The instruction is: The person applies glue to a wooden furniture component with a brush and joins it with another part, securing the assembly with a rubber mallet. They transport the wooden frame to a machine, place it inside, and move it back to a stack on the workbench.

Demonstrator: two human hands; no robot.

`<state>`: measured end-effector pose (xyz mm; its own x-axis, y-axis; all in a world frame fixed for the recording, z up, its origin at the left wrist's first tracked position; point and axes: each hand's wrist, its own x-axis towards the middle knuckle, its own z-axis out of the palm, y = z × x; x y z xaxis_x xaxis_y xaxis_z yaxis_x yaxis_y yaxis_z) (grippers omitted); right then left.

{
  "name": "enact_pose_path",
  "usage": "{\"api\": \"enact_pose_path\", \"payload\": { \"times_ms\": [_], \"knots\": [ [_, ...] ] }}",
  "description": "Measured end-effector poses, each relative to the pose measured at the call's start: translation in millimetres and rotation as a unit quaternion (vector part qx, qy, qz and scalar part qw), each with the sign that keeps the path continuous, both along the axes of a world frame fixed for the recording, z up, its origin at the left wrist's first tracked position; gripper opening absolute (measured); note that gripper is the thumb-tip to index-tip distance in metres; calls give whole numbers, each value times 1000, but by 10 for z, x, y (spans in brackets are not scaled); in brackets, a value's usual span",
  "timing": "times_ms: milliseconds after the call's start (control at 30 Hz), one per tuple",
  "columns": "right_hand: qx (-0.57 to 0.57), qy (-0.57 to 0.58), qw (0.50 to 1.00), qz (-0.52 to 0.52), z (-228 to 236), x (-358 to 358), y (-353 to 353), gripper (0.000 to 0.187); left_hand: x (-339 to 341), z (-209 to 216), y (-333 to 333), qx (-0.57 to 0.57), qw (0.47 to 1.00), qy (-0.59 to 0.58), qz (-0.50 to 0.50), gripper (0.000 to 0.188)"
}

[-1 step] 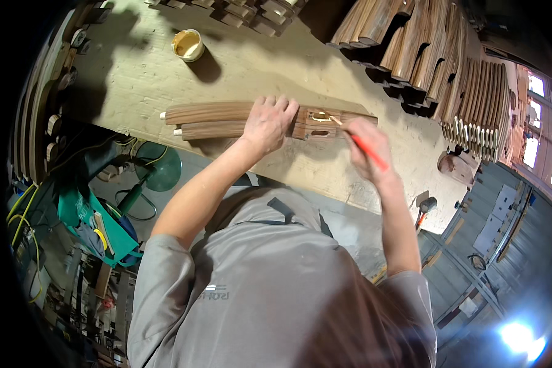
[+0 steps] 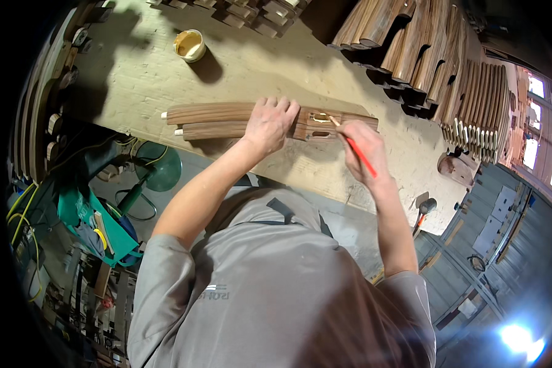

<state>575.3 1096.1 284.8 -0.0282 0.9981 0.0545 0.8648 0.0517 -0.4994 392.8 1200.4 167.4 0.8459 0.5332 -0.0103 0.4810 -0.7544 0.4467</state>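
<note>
"Head camera: what is the left hand (image 2: 271,126) up to?"

"It lies across two brown wood pieces, the far piece (image 2: 208,113) and the near piece (image 2: 211,130). Its fingers reach over to the far edge. I can't tell if they squeeze or just press."

"And the right hand (image 2: 362,144)?"

"Its fingers are closed around a thin red stick (image 2: 362,157). The pale tip points at a little hole (image 2: 319,117) in the far piece, and there's creamy stuff at that hole. I can't tell if the tip touches it."

"Where is the wood?"

"It lies flat on the big pale table (image 2: 257,70), in front of the person's tummy. The two pieces sit side by side, with white pegs (image 2: 164,115) poking out of their left ends."

"What else is on the table?"

"A small round pot (image 2: 189,45) with yellowy stuff inside, past the wood and to the left."
</note>
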Motion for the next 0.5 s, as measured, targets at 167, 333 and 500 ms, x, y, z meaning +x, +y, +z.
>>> {"api": "enact_pose_path", "payload": {
  "times_ms": [167,333,500],
  "knots": [
    [-104,255,937,-217,-103,-226,36,5,-99,37,69,-35,998,43,-8,50],
    [-12,468,854,-227,108,-296,376,16,-666,56,402,-18,999,32,19,48],
    [19,461,868,-181,85,-1020,1361,13,-1395,99,892,15,997,35,64,61]
  ]
}}
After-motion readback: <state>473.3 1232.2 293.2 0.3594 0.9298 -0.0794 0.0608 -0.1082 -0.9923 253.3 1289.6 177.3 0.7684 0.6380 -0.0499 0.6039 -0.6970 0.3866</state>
